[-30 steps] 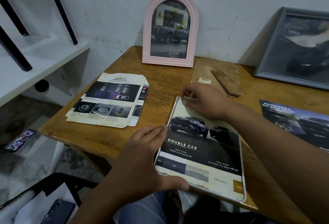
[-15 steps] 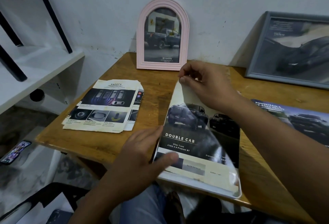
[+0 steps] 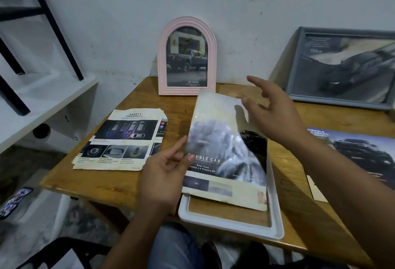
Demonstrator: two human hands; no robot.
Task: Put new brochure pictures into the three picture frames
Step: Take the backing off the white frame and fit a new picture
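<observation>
A white frame [image 3: 230, 225] lies flat at the table's front edge. Above it, my left hand [image 3: 165, 174] pinches the left edge of a "DOUBLE CAB" brochure picture [image 3: 222, 140], which is lifted and curved, its lower end still over the frame. My right hand [image 3: 271, 114] hovers just right of the sheet with fingers spread, holding nothing. A pink arched frame [image 3: 187, 59] with a truck picture stands against the wall. A grey frame [image 3: 342, 65] with a car picture leans at the back right.
A "SAFETY" brochure stack [image 3: 121, 138] lies at the table's left. Another car brochure [image 3: 359, 153] lies at the right. The wooden table [image 3: 111, 183] meets a white wall. A white shelf [image 3: 42, 101] with black legs stands left. A phone [image 3: 15, 201] lies on the floor.
My right hand let go of the picture's top corner and moved away to the right. My left hand now pinches the sheet's left edge, and the sheet has lifted out of the white frame.
</observation>
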